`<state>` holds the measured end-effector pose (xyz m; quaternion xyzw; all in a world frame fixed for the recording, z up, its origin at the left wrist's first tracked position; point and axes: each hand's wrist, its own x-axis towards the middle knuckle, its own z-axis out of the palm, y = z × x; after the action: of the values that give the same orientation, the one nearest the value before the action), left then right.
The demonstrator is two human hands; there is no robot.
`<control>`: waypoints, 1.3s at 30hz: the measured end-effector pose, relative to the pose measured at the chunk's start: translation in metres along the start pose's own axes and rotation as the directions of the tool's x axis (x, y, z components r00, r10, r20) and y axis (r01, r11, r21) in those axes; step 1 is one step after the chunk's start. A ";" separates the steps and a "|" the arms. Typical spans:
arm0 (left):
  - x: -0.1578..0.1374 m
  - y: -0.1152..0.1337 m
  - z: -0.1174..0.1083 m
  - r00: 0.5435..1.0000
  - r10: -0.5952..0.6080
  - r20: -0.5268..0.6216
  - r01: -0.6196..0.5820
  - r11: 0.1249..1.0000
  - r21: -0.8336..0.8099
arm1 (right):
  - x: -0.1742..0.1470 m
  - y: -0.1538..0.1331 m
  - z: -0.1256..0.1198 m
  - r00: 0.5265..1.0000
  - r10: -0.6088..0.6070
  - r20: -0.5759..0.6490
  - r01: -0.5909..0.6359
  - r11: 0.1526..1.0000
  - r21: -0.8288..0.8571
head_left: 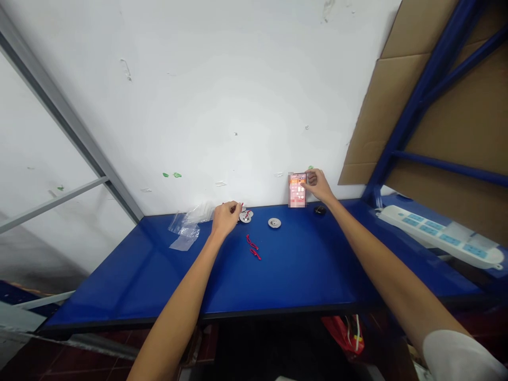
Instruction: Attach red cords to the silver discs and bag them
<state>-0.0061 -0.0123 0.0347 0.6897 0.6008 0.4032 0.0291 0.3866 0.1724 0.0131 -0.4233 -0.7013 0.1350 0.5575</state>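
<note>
At the back of the table, my right hand (318,185) is at the upper right edge of a smartphone (297,191), its thumb over the lit, partly blurred screen. The phone stands upright close to the wall. My left hand (226,218) is closed, fingertips pinched together beside a small pile of round whitish discs (246,216) with bits of red among them. What the pinch holds, if anything, is too small to tell. One similar disc (274,223) lies apart to the right. In front lie two red cords (252,242), (255,254).
Clear plastic bags (186,233) lie left of my left hand. A small black round object (319,210) sits below my right hand. At the right is a white power strip (440,236) beside a blue metal frame (400,127) and cardboard (369,121). The blue table (286,280) meets a white wall.
</note>
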 end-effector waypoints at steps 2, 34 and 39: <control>0.000 -0.001 0.000 1.000 -0.001 0.003 0.001 1.000 0.000 | 0.000 -0.001 -0.001 1.000 0.014 0.004 -0.014 1.000 0.005; 0.000 -0.011 -0.006 0.563 0.372 0.738 -0.161 0.925 -0.344 | -0.103 -0.136 0.036 0.804 -0.200 0.560 0.318 0.941 -0.120; 0.000 -0.018 -0.001 0.600 0.252 0.759 -0.078 0.963 -0.258 | -0.111 -0.119 0.045 0.701 -0.198 0.685 0.352 0.931 -0.092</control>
<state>-0.0214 -0.0076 0.0259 0.8424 0.4172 0.1189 0.3197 0.2963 0.0309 0.0024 -0.2948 -0.9190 0.1147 0.2353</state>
